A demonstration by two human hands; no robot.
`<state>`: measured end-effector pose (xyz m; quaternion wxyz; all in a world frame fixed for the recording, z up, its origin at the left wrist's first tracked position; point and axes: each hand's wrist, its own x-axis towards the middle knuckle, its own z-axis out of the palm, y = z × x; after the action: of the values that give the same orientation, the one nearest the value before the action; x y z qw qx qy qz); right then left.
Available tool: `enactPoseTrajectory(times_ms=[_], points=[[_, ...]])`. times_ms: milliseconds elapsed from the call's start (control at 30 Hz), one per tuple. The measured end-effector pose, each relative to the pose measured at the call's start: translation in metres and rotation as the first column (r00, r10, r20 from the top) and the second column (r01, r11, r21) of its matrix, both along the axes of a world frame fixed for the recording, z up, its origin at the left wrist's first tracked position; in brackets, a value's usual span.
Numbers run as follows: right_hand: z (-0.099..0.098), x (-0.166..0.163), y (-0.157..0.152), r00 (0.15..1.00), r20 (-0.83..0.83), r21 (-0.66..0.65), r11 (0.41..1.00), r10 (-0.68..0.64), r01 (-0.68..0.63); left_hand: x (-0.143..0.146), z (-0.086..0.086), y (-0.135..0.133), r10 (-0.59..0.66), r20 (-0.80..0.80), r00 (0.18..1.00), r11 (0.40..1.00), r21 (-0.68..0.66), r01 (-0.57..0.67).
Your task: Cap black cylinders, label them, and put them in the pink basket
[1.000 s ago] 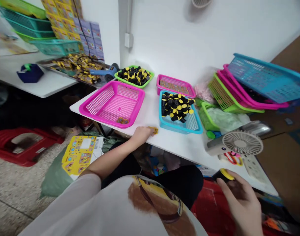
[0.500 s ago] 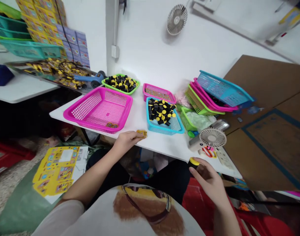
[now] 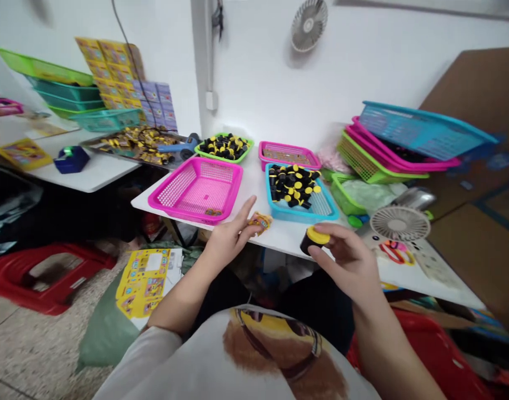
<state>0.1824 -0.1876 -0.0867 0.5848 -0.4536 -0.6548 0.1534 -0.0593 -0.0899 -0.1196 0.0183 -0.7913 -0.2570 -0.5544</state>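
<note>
The left hand (image 3: 227, 239), index finger raised, pinches a yellow printed label (image 3: 263, 221) over the near edge of the bench (image 3: 253, 183); the right hand (image 3: 352, 253) has its fingers wrapped round a black, yellow-lidded canister (image 3: 311, 241). A blue basket (image 3: 307, 214) stands beyond.

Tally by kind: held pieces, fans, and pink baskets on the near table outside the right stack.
Black-and-yellow piece, right hand: 1
Yellow printed piece, left hand: 1
Wall fan and table fan: 2
Front pink basket and rear pink basket: 2
Total: 6

Fan (image 3: 308, 25) on wall (image 3: 254, 72); red stool (image 3: 8, 275) on floor (image 3: 13, 347); dark-blue tape dispenser (image 3: 71, 161) on left-hand table (image 3: 90, 182).
</note>
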Motion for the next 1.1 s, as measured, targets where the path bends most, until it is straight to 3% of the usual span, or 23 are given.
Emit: enactPoseTrajectory(times_ms=[100, 200, 367, 633, 767, 900, 967, 1033, 1100], points=[[0.003, 0.003, -0.006, 0.993, -0.093, 0.002, 0.998, -0.067, 0.068, 0.005, -0.002, 0.003, -0.011, -0.116, 0.993, 0.995, 0.098, 0.023], [0.004, 0.007, -0.012, 0.961, -0.231, -0.010, 0.988, -0.154, 0.156, 0.013, -0.008, 0.009, -0.140, -0.210, 0.968, 0.966, 0.186, 0.180], [0.014, 0.001, -0.013, 0.893, -0.416, -0.018, 0.983, -0.172, 0.182, 0.028, -0.014, 0.011, -0.315, -0.279, 0.907, 0.937, 0.059, 0.343], [0.017, -0.007, 0.001, 0.903, -0.424, -0.118, 0.993, -0.062, 0.013, 0.042, -0.006, 0.004, -0.229, -0.317, 0.920, 0.949, 0.139, 0.284], [0.007, -0.002, 0.012, 0.930, -0.366, -0.167, 0.985, -0.017, -0.048, 0.043, -0.006, 0.009, -0.255, -0.248, 0.935, 0.946, 0.136, 0.294], [-0.012, 0.004, 0.040, 0.946, -0.321, -0.143, 0.990, -0.032, -0.015, 0.051, -0.019, 0.031, -0.282, -0.177, 0.943, 0.946, 0.112, 0.304], [-0.022, 0.008, 0.062, 0.943, -0.334, -0.110, 0.993, -0.009, -0.029, 0.058, -0.025, 0.044, -0.284, -0.168, 0.944, 0.953, 0.056, 0.297], [-0.031, 0.014, 0.084, 0.937, -0.347, -0.085, 0.994, 0.031, -0.064, 0.067, -0.028, 0.057, -0.326, -0.133, 0.936, 0.942, -0.124, 0.311], [-0.035, 0.023, 0.105, 0.942, -0.326, -0.063, 0.992, 0.085, -0.111, 0.074, -0.026, 0.070, -0.423, -0.034, 0.906, 0.862, -0.322, 0.391]])
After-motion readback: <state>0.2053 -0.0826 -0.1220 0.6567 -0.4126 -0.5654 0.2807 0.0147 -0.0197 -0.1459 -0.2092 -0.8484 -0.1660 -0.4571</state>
